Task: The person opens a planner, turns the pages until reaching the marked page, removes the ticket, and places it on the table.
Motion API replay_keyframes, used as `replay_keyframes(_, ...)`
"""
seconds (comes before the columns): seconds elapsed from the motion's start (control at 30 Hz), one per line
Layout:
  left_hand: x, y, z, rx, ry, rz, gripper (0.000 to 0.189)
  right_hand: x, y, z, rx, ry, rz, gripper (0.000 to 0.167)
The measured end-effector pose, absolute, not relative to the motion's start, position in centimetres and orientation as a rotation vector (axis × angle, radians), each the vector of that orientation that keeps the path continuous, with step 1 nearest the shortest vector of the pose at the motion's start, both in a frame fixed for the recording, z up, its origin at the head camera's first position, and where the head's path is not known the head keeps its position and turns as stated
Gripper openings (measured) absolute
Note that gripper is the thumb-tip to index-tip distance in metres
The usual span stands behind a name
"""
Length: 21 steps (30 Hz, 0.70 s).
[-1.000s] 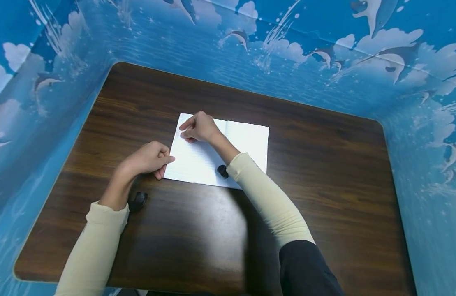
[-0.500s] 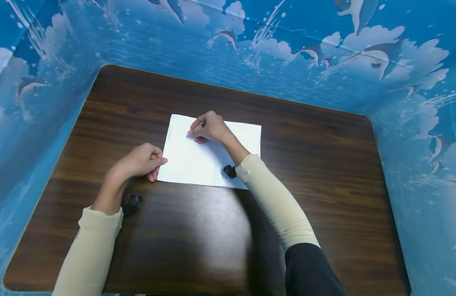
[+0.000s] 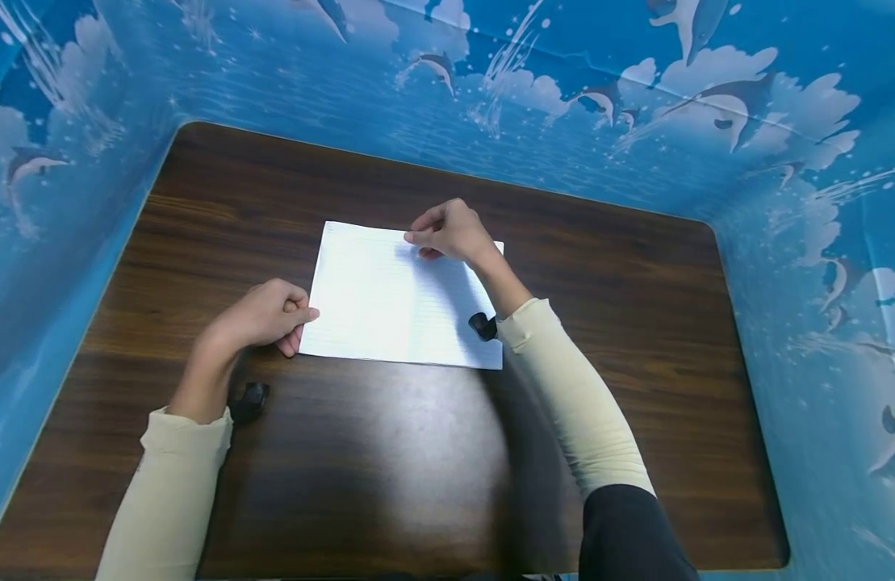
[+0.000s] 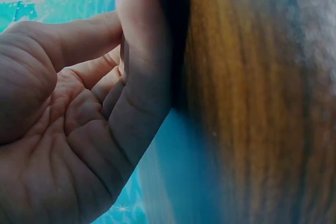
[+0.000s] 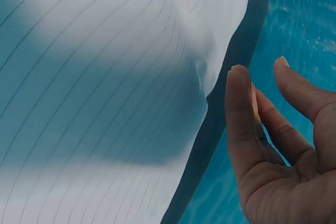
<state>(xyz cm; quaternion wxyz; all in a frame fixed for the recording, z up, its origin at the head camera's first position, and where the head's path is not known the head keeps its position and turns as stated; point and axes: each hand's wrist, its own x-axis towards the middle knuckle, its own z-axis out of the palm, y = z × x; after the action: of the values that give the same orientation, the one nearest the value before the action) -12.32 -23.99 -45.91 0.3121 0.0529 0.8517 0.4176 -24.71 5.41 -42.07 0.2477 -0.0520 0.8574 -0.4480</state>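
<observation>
An open notebook (image 3: 360,298) with white ruled pages lies flat on the table. At its left edge is my left hand (image 3: 269,315), thumb laid over the page border and the other fingers curled beside and below it, gripping the edge. The left wrist view shows that hand's (image 4: 79,93) folded fingers close to the wood, and the page is hidden there. My right hand (image 3: 450,230) hovers over the notebook's far edge, on the right half. In the right wrist view, the right hand (image 5: 283,150) has thumb and fingers apart, nothing between them, beside the ruled page (image 5: 105,103).
The dark wooden table (image 3: 621,387) extends around the notebook on all sides. Blue cloth walls (image 3: 331,105) printed with dolphins and clouds enclose it at the back and sides. Black wrist cameras sit on both arms, the right one (image 3: 482,326) above the page.
My right hand has travelled right and away from me, from over the left page to the far edge of the right half. The left hand stays at the notebook's left edge. The head view shifts slightly.
</observation>
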Motion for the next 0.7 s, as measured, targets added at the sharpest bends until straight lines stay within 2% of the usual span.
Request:
replay_keyframes(0.43, -12.4, -24.0, -45.9, 0.159, 2.236, 1.099, 0.031, -23.8, 9.5, -40.1, -0.064, 2.433, -1.092, 0.036)
replay_keyframes(0.7, -12.6, -24.3, -46.4, 0.157, 2.236, 1.071, 0.032, -23.1, 11.7, -40.3, -0.068, 2.608, -0.693, 0.047)
